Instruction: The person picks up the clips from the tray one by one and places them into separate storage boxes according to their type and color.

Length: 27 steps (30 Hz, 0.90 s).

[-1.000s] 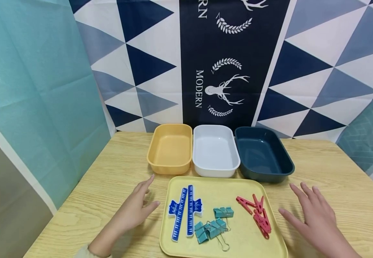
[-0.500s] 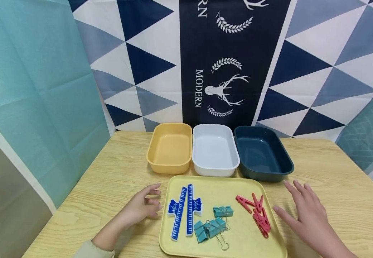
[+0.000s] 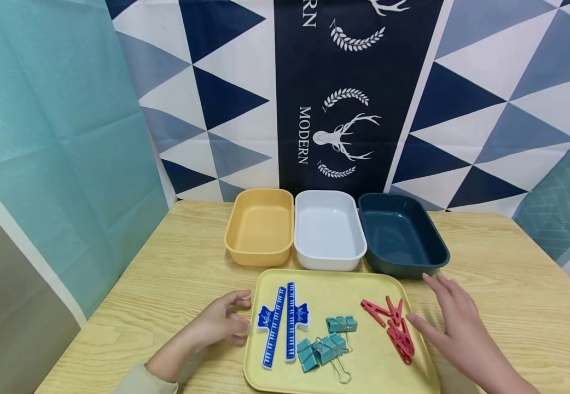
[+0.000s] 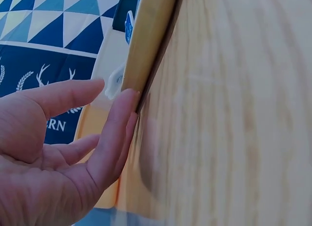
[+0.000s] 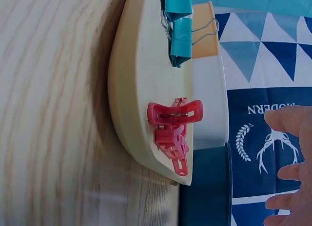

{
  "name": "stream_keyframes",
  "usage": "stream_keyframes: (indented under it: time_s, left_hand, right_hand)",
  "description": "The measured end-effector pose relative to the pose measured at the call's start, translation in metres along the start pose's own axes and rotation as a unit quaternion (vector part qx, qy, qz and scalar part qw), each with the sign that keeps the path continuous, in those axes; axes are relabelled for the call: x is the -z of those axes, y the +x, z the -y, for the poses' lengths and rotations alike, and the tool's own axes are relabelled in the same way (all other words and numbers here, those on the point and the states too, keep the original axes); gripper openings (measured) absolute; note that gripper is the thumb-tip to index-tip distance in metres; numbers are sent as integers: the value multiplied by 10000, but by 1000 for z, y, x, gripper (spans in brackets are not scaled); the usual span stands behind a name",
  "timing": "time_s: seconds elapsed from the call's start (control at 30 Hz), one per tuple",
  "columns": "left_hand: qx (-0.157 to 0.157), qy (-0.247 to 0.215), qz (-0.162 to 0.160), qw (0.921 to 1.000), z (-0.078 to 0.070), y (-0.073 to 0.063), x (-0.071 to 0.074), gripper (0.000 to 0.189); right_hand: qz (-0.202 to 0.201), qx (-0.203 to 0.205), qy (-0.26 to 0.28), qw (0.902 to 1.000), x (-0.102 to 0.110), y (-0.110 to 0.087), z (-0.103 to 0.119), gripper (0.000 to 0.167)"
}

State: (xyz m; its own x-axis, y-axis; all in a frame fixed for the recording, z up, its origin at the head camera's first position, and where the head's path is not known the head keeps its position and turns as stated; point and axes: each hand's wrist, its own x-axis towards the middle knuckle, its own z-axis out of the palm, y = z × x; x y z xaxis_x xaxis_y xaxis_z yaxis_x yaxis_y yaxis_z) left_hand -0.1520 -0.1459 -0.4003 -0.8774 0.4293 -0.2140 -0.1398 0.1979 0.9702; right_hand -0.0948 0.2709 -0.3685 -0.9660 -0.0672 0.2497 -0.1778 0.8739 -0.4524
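Note:
My left hand (image 3: 218,323) is at the left edge of the yellow tray (image 3: 251,355), fingers loosely bent and holding nothing. In the left wrist view, fingertips (image 4: 127,97) meet the tray's side. Across the tray, my right hand (image 3: 457,331) hovers by the right edge, fingers spread, thumb near several red clothespins (image 3: 400,342). Two blue-and-white page clips with a piano-key pattern, a left one (image 3: 274,327) and a right one (image 3: 291,323), lie on the tray's left side. Three teal binder clips (image 3: 331,348) sit around its middle, wire handles showing.
Behind the tray stand three bins side by side: a yellow bin (image 3: 259,258), a white bin (image 3: 331,262) and a dark blue bin (image 3: 403,269). All rest on a wooden table (image 3: 186,246). A patterned cloth (image 3: 236,98) hangs at the back.
My left hand has moved nearer to the tray, its fingers bending in to the edge. My right hand has shifted left toward the tray. The clips and clothespins have stayed put.

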Motion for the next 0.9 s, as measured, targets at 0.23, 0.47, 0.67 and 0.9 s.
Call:
stream_keyframes:
  time_s: [0.23, 0.47, 0.67, 0.9]
  left_hand:
    - [32, -53, 17, 10000, 3, 1, -3, 77]
    - [45, 50, -31, 10000, 5, 2, -6, 78]
    - [7, 206, -82, 9998, 6, 1, -8, 78]
    - [39, 242, -126, 9996, 7, 4, -9, 77]
  right_hand:
    - [51, -23, 78, 10000, -4, 1, 1, 78]
    - [202, -117, 79, 9997, -7, 2, 6, 80]
    - [582, -382, -58, 9976, -8, 7, 14, 87]
    - [601, -396, 25, 9974, -12, 10, 21, 87]
